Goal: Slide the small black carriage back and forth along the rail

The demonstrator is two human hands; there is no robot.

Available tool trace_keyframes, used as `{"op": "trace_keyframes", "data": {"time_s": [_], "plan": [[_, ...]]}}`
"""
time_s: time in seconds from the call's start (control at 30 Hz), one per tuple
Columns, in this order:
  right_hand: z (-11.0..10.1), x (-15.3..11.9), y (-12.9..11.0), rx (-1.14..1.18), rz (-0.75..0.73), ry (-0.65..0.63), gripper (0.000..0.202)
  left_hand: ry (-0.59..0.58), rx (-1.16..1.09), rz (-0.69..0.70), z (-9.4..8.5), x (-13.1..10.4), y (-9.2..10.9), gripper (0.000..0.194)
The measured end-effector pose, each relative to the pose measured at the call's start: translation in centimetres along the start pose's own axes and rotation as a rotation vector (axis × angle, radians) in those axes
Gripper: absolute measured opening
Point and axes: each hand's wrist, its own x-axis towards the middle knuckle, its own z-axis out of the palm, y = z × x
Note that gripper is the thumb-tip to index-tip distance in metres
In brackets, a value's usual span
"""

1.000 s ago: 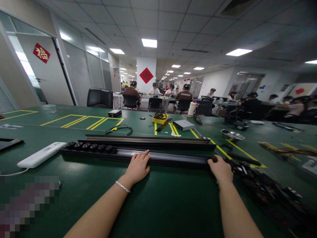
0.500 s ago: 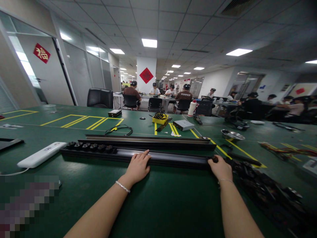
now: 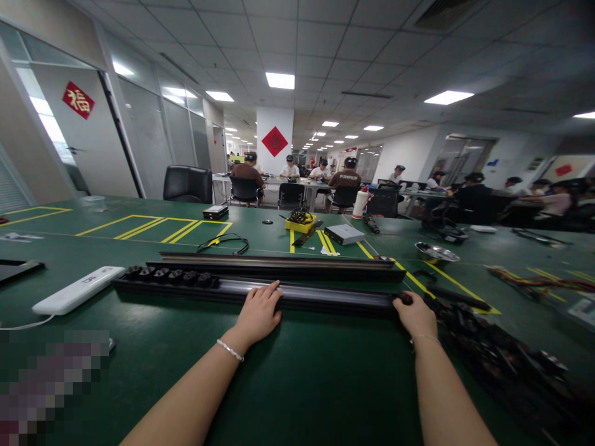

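Observation:
A long black rail [image 3: 325, 298] lies across the green table, with several small black parts [image 3: 175, 276] seated in its left part. My left hand [image 3: 261, 313] rests on the rail near its middle, fingers over the top and around the near edge. At the rail's right end, my right hand [image 3: 416, 314] pinches a small black part [image 3: 406, 298]. Just behind is a second long black rail [image 3: 279, 267], roughly parallel to the first.
A white power strip [image 3: 79, 290] lies to the left. Dark parts [image 3: 506, 359] are heaped at the right, near a metal bowl [image 3: 437, 252]. Farther back are a yellow box [image 3: 300, 225] of cables, a grey box [image 3: 344, 234] and a bottle [image 3: 361, 203]. People sit beyond.
My right hand has shifted very slightly to the right at the rail's end. My left hand has stayed in place on the rail.

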Motion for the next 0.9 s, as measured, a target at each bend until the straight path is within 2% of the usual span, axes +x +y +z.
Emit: {"op": "trace_keyframes", "data": {"time_s": [0.9], "plan": [[0.04,0.02,-0.15,-0.011,0.003,0.01,0.046,0.005,-0.002,-0.012,0.05,0.02,0.04,0.041]]}}
